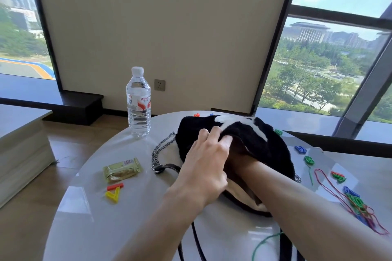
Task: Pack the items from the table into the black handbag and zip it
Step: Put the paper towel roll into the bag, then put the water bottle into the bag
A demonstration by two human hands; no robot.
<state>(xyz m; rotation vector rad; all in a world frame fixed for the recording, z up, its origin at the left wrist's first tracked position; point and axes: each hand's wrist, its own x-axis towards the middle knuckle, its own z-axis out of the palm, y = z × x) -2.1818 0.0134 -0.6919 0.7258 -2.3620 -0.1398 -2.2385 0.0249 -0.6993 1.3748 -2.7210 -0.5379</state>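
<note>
Nearest to us, both forearms run up and inward to the bag (250,133), which lies in the middle of the round surface (89,207), its mouth facing us.

Right hand: buried inside the bag past the wrist, not visible; we cannot tell whether it is wide, narrow, or holding anything.

Left hand (203,167): on the near-left lip of the mouth, fingers (224,141) pinching the black fabric by the zipper (246,146) and lifting it, so the mouth stands open.

Things not yet packed, near to far, left of the bag:
- yellow piece (113,195) and red bar (115,186), just beside each other
- snack pack (122,169), flat, long axis running left-right, slightly tilted
- bottle (139,101), upright, at the far-left rim

Right of the bag: coloured pieces and string (356,203) along the right edge.

Deciding relation, in our judgement: the snack pack lies left of and slightly nearer than the left hand, well apart from the mouth. The left hand is the nearer one, but it is holding the mouth open. The right hand would have to come out and cross over the bag to reach it. The chain (163,146) lies between pack and bag.
</note>
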